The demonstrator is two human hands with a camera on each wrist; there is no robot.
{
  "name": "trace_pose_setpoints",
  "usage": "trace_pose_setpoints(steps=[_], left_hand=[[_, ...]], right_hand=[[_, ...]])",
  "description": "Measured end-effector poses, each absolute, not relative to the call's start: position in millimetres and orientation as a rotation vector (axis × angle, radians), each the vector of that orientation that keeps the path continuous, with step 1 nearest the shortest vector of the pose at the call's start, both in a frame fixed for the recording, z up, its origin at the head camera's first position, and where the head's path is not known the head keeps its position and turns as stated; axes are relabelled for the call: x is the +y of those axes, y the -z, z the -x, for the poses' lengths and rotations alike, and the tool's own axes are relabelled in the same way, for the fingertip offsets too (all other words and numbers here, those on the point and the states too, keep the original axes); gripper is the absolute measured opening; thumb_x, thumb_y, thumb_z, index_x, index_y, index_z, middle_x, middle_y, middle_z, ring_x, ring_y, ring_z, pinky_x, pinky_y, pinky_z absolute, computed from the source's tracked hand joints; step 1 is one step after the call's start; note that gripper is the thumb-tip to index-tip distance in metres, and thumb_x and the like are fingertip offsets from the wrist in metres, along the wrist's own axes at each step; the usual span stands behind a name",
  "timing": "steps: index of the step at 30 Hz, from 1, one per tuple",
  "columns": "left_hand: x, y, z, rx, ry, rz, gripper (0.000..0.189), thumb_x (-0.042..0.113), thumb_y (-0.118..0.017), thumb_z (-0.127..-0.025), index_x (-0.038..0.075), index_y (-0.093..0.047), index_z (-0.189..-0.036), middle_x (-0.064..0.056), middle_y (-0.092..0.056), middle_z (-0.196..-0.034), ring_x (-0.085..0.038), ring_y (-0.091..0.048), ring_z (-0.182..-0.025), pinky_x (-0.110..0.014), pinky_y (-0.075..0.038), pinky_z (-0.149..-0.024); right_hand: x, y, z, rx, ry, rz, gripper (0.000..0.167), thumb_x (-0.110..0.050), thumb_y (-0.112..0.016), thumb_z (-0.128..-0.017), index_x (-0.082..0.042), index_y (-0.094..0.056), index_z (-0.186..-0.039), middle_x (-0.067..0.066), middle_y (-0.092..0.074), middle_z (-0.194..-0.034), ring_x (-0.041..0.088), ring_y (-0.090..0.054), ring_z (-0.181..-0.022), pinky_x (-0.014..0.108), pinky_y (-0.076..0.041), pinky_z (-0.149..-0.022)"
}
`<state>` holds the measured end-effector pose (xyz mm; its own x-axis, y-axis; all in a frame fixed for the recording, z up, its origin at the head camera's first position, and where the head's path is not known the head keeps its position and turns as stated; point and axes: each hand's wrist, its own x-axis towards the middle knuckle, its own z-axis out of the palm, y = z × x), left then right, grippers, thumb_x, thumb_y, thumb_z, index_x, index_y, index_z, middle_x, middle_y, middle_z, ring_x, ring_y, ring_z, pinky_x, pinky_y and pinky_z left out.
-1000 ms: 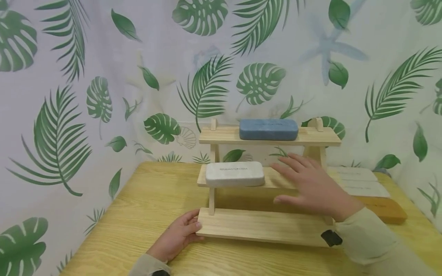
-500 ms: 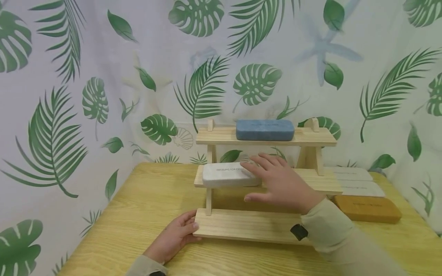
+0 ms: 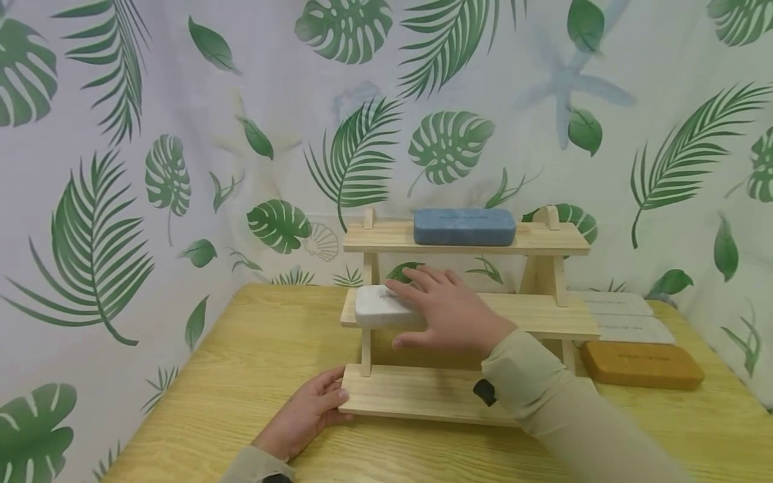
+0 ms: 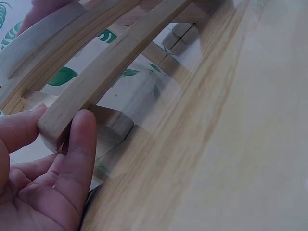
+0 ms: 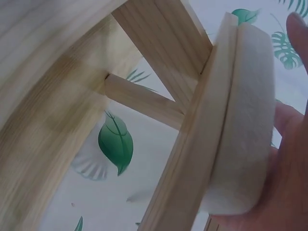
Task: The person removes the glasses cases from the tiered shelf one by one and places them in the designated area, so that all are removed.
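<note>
A three-tier wooden display rack (image 3: pixel 423 394) stands on the table. My left hand (image 3: pixel 306 410) grips the left end of its bottom shelf; in the left wrist view the thumb and fingers (image 4: pixel 83 139) pinch that board (image 4: pixel 103 72). On the middle shelf lies a long white glasses case (image 3: pixel 382 310) with dark lettering. My right hand (image 3: pixel 451 312) lies over the case's right part, fingers spread across its top, thumb apart in front below it. In the right wrist view the white case (image 5: pixel 245 130) sits along the shelf edge, with the palm close behind it.
A blue case (image 3: pixel 464 227) rests on the top shelf. Right of the rack, an orange-brown case (image 3: pixel 643 365) and two pale cases (image 3: pixel 631 330) lie on the wood-grain table (image 3: pixel 241 376). A leaf-printed curtain (image 3: pixel 272 100) hangs behind.
My right hand has moved left along the middle shelf, from beside the white case to over its right part. The left hand keeps its grip on the bottom shelf.
</note>
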<state>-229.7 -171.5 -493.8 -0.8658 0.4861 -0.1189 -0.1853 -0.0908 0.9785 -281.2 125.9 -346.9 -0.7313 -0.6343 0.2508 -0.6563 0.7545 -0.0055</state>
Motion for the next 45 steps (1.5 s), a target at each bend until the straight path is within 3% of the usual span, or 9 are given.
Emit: trace_pose_setpoints(steps=[5, 15, 26, 34, 45], left_hand=[[-171.8, 495.4, 229.3, 1.737, -2.011, -0.331, 0.072, 0.020, -0.057, -0.105, -0.007, -0.016, -0.158, -0.022, -0.053, -0.139, -0.028, -0.059, -0.119, -0.040, -0.055, -0.095], [-171.8, 494.2, 230.0, 1.734, -2.008, -0.327, 0.074, 0.021, -0.059, -0.105, -0.006, -0.016, -0.158, -0.022, -0.052, -0.138, -0.027, -0.059, -0.119, -0.040, -0.054, -0.095], [-172.0, 493.3, 228.6, 1.741, -2.003, -0.342, 0.072, 0.019, -0.058, -0.105, -0.007, -0.017, -0.158, -0.023, -0.052, -0.139, -0.029, -0.059, -0.119, -0.040, -0.054, -0.095], [-173.0, 494.7, 229.4, 1.742, -2.003, -0.337, 0.073, 0.021, -0.058, -0.105, -0.006, -0.016, -0.158, -0.022, -0.052, -0.139, -0.029, -0.059, -0.119, -0.040, -0.054, -0.095], [-171.3, 494.0, 228.6, 1.744, -1.999, -0.338, 0.073, 0.021, -0.058, -0.105, -0.006, -0.017, -0.158, -0.021, -0.054, -0.137, -0.028, -0.060, -0.118, -0.040, -0.055, -0.094]], right_hand=[[115.3, 349.2, 284.2, -2.737, -0.147, -1.018, 0.095, -0.080, -0.057, -0.083, -0.031, -0.032, -0.160, 0.011, -0.033, -0.161, 0.037, -0.030, -0.146, 0.064, -0.026, -0.114], [105.3, 354.3, 284.9, -2.768, -0.085, -0.921, 0.097, -0.082, -0.058, -0.081, -0.032, -0.032, -0.160, 0.013, -0.036, -0.160, 0.042, -0.037, -0.141, 0.063, -0.031, -0.111], [102.0, 360.1, 285.2, -2.730, -0.027, -0.843, 0.090, -0.080, -0.060, -0.082, -0.038, -0.035, -0.158, 0.005, -0.056, -0.140, 0.035, -0.049, -0.128, 0.058, -0.041, -0.102], [98.3, 361.2, 285.0, -2.706, -0.024, -0.788, 0.088, -0.075, -0.067, -0.081, -0.038, -0.040, -0.156, 0.006, -0.059, -0.134, 0.034, -0.052, -0.124, 0.056, -0.044, -0.099], [100.7, 363.7, 281.2, -2.686, 0.022, -0.769, 0.082, -0.070, -0.067, -0.085, -0.040, -0.040, -0.156, 0.005, -0.061, -0.131, 0.032, -0.054, -0.121, 0.055, -0.046, -0.097]])
